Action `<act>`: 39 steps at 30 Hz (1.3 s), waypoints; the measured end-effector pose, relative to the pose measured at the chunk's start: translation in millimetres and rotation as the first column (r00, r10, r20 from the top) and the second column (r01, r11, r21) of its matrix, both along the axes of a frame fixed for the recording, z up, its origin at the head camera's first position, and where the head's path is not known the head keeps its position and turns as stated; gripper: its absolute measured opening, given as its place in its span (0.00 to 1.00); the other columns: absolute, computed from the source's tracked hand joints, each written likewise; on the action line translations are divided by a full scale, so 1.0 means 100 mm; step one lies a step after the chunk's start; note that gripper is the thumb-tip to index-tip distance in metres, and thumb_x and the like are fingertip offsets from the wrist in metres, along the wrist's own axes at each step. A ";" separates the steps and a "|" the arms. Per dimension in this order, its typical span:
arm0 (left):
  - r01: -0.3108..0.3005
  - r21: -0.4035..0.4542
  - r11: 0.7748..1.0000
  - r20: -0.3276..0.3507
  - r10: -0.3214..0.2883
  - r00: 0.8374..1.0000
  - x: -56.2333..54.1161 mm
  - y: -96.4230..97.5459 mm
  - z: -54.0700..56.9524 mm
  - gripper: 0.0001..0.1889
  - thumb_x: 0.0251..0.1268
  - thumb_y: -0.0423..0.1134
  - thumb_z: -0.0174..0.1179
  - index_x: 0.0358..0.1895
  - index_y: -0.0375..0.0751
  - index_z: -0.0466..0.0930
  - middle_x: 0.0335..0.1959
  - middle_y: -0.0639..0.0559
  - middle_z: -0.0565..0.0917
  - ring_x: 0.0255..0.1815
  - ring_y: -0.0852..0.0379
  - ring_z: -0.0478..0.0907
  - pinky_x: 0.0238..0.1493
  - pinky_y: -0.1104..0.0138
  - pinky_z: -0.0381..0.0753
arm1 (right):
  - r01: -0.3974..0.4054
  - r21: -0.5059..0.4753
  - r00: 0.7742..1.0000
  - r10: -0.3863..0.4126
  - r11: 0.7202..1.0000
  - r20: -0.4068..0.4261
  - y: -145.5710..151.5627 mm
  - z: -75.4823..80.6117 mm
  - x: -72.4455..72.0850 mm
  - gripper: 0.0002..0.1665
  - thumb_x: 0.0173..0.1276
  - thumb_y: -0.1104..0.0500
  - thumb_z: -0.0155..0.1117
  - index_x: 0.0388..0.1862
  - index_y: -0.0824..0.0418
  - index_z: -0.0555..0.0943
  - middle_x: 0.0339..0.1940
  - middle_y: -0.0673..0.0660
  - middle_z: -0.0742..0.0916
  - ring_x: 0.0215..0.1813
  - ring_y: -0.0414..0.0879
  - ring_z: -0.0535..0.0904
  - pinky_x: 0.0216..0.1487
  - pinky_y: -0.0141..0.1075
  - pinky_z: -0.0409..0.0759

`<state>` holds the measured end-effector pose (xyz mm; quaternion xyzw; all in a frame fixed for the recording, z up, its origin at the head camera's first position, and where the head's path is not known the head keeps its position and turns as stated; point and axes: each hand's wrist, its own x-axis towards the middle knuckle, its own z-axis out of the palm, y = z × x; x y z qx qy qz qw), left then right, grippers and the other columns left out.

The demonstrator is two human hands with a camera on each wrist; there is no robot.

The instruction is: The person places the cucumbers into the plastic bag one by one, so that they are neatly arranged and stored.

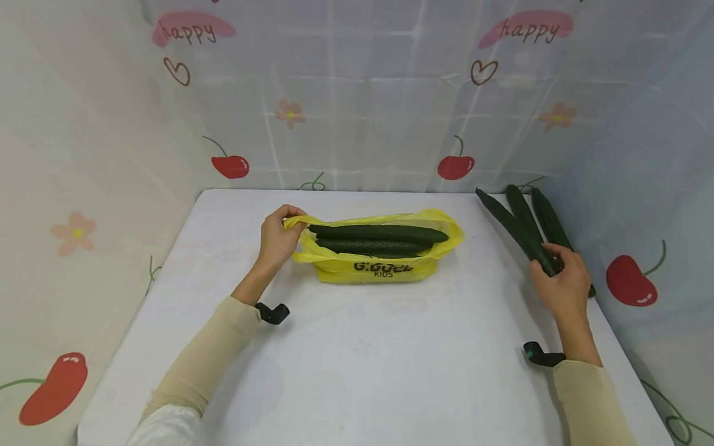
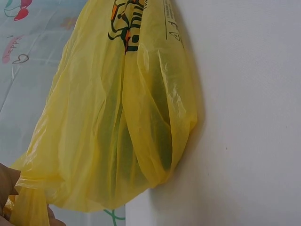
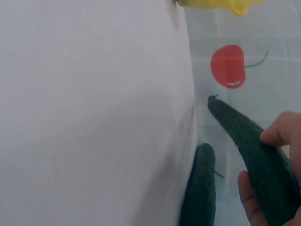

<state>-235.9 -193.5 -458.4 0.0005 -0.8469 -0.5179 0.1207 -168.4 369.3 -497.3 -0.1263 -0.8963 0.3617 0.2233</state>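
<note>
A yellow plastic bag (image 1: 334, 272) with dark lettering lies in the middle of the table, its mouth spread toward me. Inside it, cucumbers (image 1: 379, 233) lie side by side; how many lie underneath is hidden. My left hand (image 1: 277, 238) pinches the bag's left end, and in the left wrist view its fingers (image 2: 7, 183) hold the gathered plastic at the lower left corner. At the table's right side, my right hand (image 1: 564, 285) grips a cucumber (image 1: 510, 223) by its near end, thumb and fingers around it. Two more cucumbers (image 1: 549, 217) lie beside and partly behind that hand.
A white-covered table (image 1: 357, 359) spreads under everything. Printed curtains (image 1: 357, 105) with cherries and flowers hang behind it and at both sides, the right one close to the cucumbers. Each wrist wears a black camera mount (image 1: 273, 313).
</note>
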 end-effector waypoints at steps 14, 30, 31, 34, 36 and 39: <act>0.007 -0.001 1.000 0.004 -0.007 1.000 -0.03 0.01 0.00 0.06 0.79 0.36 0.62 0.51 0.40 0.85 0.51 0.42 0.88 0.50 0.49 0.82 0.51 0.65 0.81 | -0.081 0.014 0.986 0.082 0.997 -0.143 -0.12 0.09 0.02 0.26 0.66 0.63 0.74 0.64 0.59 0.85 0.55 0.47 0.83 0.49 0.23 0.69 0.49 0.25 0.66; 0.013 0.011 1.000 0.023 -0.014 1.000 0.01 -0.01 -0.02 0.06 0.78 0.35 0.62 0.51 0.39 0.84 0.51 0.42 0.88 0.51 0.48 0.82 0.53 0.64 0.81 | -0.295 0.004 0.941 0.291 0.956 -0.171 -0.26 0.33 0.09 0.28 0.65 0.67 0.75 0.65 0.57 0.86 0.52 0.28 0.80 0.47 0.28 0.77 0.47 0.12 0.72; 0.016 0.010 1.000 0.024 -0.016 1.000 0.01 -0.01 -0.03 0.06 0.78 0.35 0.62 0.51 0.40 0.84 0.51 0.42 0.88 0.52 0.48 0.82 0.53 0.63 0.81 | -0.304 0.004 0.938 0.300 0.953 -0.175 -0.27 0.33 0.09 0.28 0.65 0.68 0.75 0.65 0.57 0.86 0.52 0.29 0.81 0.47 0.28 0.77 0.47 0.12 0.73; 0.026 0.004 1.000 0.022 -0.026 0.999 0.00 -0.01 -0.04 0.06 0.79 0.35 0.63 0.51 0.40 0.84 0.52 0.42 0.88 0.53 0.47 0.82 0.54 0.61 0.81 | -0.333 0.001 0.926 0.327 0.943 -0.189 -0.28 0.36 0.10 0.28 0.64 0.70 0.76 0.64 0.58 0.86 0.52 0.31 0.82 0.47 0.28 0.77 0.47 0.12 0.73; 0.029 0.001 1.000 0.021 -0.029 0.999 0.00 -0.02 -0.04 0.06 0.79 0.35 0.63 0.51 0.40 0.84 0.52 0.42 0.88 0.53 0.47 0.83 0.56 0.59 0.82 | -0.352 -0.004 0.918 0.345 0.936 -0.198 -0.30 0.39 0.11 0.29 0.63 0.71 0.76 0.64 0.59 0.86 0.52 0.32 0.82 0.47 0.28 0.78 0.47 0.12 0.74; 0.029 -0.001 1.000 0.022 -0.029 0.999 -0.01 -0.02 -0.04 0.06 0.79 0.35 0.63 0.51 0.39 0.84 0.52 0.42 0.88 0.54 0.47 0.83 0.57 0.57 0.83 | -0.389 -0.014 0.901 0.378 0.921 -0.212 -0.34 0.44 0.12 0.29 0.63 0.72 0.75 0.64 0.60 0.86 0.53 0.33 0.83 0.47 0.29 0.79 0.48 0.13 0.75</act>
